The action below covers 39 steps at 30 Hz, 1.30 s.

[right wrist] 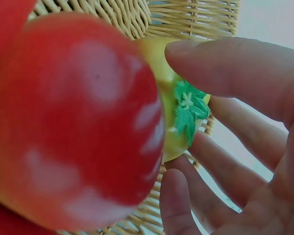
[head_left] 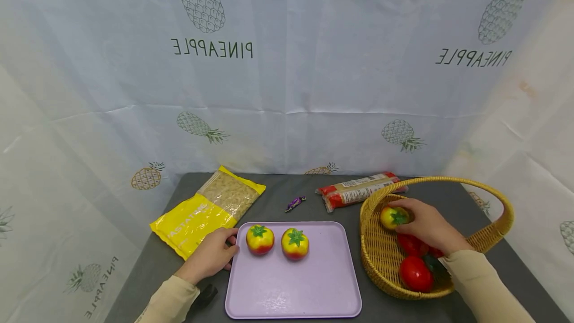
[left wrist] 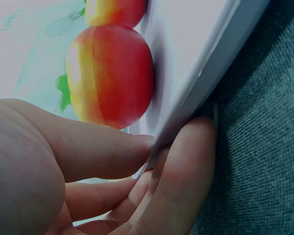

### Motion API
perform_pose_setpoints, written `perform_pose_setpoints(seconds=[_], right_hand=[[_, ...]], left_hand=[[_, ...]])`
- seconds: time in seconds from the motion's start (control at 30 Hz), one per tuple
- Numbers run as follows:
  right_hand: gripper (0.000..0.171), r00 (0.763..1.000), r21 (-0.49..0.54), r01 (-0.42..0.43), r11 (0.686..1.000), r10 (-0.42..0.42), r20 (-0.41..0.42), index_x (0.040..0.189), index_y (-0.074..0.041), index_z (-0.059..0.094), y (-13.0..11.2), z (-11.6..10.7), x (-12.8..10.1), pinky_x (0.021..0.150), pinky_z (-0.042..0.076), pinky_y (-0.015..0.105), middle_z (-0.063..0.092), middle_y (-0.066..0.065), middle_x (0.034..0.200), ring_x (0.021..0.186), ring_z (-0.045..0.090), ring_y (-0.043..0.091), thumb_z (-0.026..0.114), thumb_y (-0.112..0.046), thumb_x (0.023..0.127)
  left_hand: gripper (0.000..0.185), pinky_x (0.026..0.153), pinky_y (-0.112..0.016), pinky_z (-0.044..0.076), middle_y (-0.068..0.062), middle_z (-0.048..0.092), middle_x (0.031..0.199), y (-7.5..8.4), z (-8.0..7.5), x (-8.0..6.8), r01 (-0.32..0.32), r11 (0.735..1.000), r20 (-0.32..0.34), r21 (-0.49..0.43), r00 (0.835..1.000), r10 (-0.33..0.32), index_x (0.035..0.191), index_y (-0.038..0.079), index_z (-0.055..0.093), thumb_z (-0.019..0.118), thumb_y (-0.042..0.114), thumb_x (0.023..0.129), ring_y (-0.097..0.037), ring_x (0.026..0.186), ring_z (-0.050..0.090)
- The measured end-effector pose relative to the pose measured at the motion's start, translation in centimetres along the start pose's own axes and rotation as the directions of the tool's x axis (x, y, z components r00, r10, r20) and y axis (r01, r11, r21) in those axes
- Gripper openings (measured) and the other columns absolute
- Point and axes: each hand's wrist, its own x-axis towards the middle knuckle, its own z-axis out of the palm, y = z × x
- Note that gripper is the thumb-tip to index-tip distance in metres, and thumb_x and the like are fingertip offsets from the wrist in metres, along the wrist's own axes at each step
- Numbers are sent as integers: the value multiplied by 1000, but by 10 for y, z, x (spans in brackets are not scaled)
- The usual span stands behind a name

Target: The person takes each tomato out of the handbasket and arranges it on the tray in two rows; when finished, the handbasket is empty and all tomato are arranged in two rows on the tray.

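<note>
My left hand [head_left: 212,254] pinches the left rim of a lilac tray [head_left: 291,285], thumb above and fingers below in the left wrist view. On the tray sit two yellow-and-red artificial fruits with green leafy tops, a left fruit [head_left: 259,240] and a right fruit [head_left: 295,244]. Over at the right, my right hand [head_left: 428,224] reaches into a wicker basket [head_left: 373,258] and grips a similar yellow fruit [head_left: 393,218] by its sides. Close by it lie shiny red tomato-like fruits [head_left: 416,274], one filling much of the right wrist view.
A yellow pasta bag [head_left: 202,218] lies left of the tray. Behind the tray are a purple wrapped candy [head_left: 295,204] and red-and-clear noodle packs [head_left: 358,191]. The basket's tall handle [head_left: 448,180] arches above my right hand. A dark green item [head_left: 434,265] is partly hidden in the basket.
</note>
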Motion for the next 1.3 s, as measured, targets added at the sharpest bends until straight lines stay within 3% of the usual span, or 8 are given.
perform_pose_setpoints(seconds=[0.33, 0.97, 1.3], right_hand=[[62, 998, -4, 66, 998, -66, 8, 135, -16, 64, -6, 11, 11, 99, 48, 65, 56, 21, 143, 128, 52, 47, 86, -19, 77], [62, 998, -28, 60, 998, -60, 28, 132, -18, 65, -10, 17, 17, 97, 51, 60, 63, 14, 134, 114, 61, 35, 86, -36, 77], [63, 997, -27, 68, 997, -67, 30, 133, -20, 64, -20, 15, 9, 99, 49, 61, 62, 12, 135, 119, 59, 35, 86, -39, 77]], left_hand=[[52, 53, -25, 58, -6, 57, 97, 1, 0, -1, -1, 1000, -4, -2, 1000, 1, 140, -1, 55, 71, 9, 91, -16, 67, 60], [53, 53, -24, 57, -6, 57, 97, 0, 0, -1, -6, 1000, -7, 17, 1000, 7, 141, -1, 54, 70, 11, 92, -15, 66, 60], [52, 53, -25, 58, -6, 58, 96, -1, 0, 1, -3, 1000, 4, 5, 1000, 3, 140, -1, 55, 71, 10, 92, -16, 66, 60]])
